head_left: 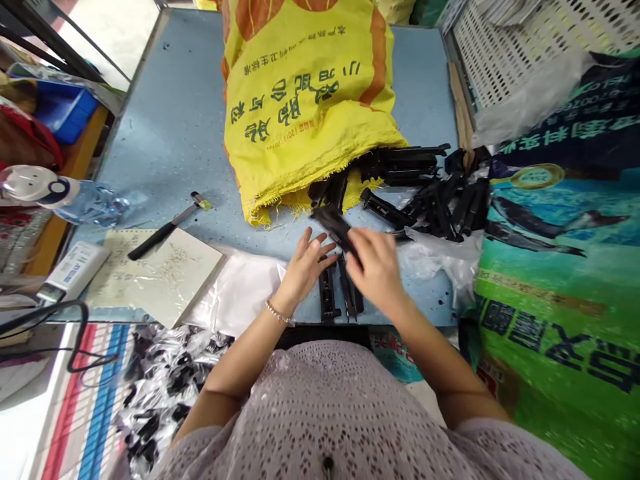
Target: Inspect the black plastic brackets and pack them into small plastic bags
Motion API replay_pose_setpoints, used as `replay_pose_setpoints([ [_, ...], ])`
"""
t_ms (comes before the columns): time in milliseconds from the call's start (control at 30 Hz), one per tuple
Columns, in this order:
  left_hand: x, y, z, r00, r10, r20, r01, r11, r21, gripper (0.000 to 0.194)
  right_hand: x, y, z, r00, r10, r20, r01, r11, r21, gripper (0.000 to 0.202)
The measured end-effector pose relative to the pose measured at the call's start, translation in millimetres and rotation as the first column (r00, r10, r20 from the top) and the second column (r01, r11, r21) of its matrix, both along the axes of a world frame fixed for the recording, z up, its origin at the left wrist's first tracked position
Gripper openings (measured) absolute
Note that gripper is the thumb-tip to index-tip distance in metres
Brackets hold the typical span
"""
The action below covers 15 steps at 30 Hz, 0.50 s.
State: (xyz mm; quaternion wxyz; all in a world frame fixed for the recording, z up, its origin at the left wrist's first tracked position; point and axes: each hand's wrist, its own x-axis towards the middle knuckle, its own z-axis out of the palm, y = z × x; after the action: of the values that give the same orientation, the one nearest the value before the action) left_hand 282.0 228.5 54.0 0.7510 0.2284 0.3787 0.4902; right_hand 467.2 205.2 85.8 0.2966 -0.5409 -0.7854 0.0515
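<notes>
My right hand (375,267), slightly blurred, grips a long black plastic part (333,225) in front of the mouth of a yellow woven sack (310,133). To its left, my left hand (305,267) has its fingers spread and holds nothing. Below the hands, near the table's front edge, lie a black part (327,293) and, beside it, more black parts (349,293) partly hidden by my right hand. A heap of similar black parts (440,200) spills from the sack's mouth toward the right.
The blue table (165,127) also bears a black-handled tool (163,233), a notepad (175,277), a white box (75,270) and a water bottle (90,200). A green sack (555,313) stands along the right side. Bagged black parts (170,387) are below left.
</notes>
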Motion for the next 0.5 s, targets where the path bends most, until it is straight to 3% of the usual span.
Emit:
replay_pose_setpoints([
  [100,-1.4,6.1,10.2,0.997,0.066,-0.028,-0.067,0.997,-0.037,0.039,-20.0,-15.5,-3.9,0.938,0.311,-0.151,-0.325,0.943,-0.077,0.034],
  [133,-4.1,4.3,12.1,0.996,0.061,-0.072,-0.063,0.998,-0.030,0.037,-22.7,-12.4,-5.0,0.925,0.320,-0.207,-0.346,0.932,-0.105,0.030],
  [200,-10.4,-3.0,14.6,0.992,0.001,-0.127,-0.003,1.000,-0.014,0.036,-24.8,3.6,-7.4,0.944,0.227,-0.240,-0.263,0.956,-0.131,0.028],
  [267,-15.2,-11.1,16.7,0.990,-0.069,-0.119,0.067,0.997,-0.025,0.037,-27.0,26.5,-10.3,0.973,0.152,-0.174,-0.176,0.975,-0.137,0.033],
  [333,-17.9,-15.2,18.4,0.992,-0.091,-0.091,0.087,0.995,-0.045,0.039,-32.1,46.9,-13.1,0.977,0.162,-0.136,-0.187,0.963,-0.192,0.040],
  [433,-22.4,-11.1,19.6,0.995,-0.033,-0.092,0.027,0.998,-0.065,0.039,-44.4,55.8,-14.3,0.955,0.150,-0.256,-0.242,0.893,-0.380,0.046],
  [500,-27.8,-4.9,20.3,0.993,0.040,-0.115,-0.047,0.997,-0.063,0.038,-52.3,43.1,-13.0,0.925,0.180,-0.334,-0.329,0.818,-0.472,0.047],
])
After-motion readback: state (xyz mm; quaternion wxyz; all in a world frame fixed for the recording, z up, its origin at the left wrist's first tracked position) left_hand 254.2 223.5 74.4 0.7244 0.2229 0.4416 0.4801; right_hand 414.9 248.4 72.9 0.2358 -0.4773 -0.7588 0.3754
